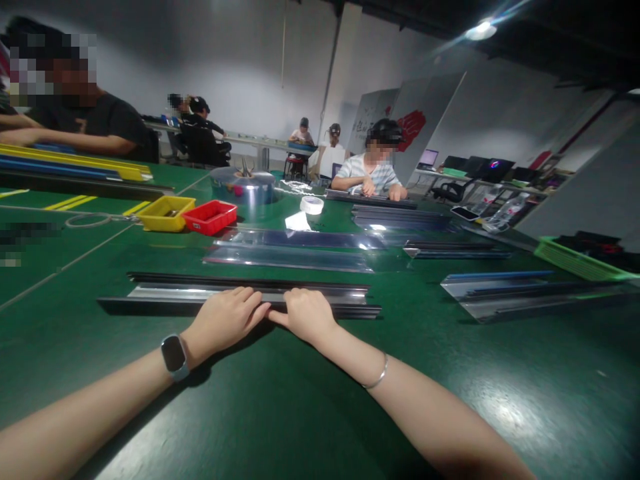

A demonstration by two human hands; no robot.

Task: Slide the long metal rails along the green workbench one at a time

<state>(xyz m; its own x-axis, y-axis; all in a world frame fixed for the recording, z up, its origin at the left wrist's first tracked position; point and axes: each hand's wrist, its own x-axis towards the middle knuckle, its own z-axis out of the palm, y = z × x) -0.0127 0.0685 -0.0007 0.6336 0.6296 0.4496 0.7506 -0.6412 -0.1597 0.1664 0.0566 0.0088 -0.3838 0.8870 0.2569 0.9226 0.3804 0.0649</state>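
Observation:
A long black profile strip (155, 305) with a shiny, clear-looking inner face lies crosswise on the green table in front of me. My left hand (227, 319) is closed over its near edge, left of the middle. Close beside it, my right hand (307, 313) grips the same edge, fingers curled over the top. Both thumbs are on the near side and almost meet. The undersides of the fingers are hidden behind the strip. Just beyond lie clear plastic strips (290, 258), flat on the table.
A yellow bin (167, 213) and a red bin (210, 217) stand beyond, near a tape roll (312, 205) and a coil of clear strip (243, 190). More profiles (505, 293) lie at right by a green basket (580, 259). A co-worker (370, 167) sits across the table, another at left.

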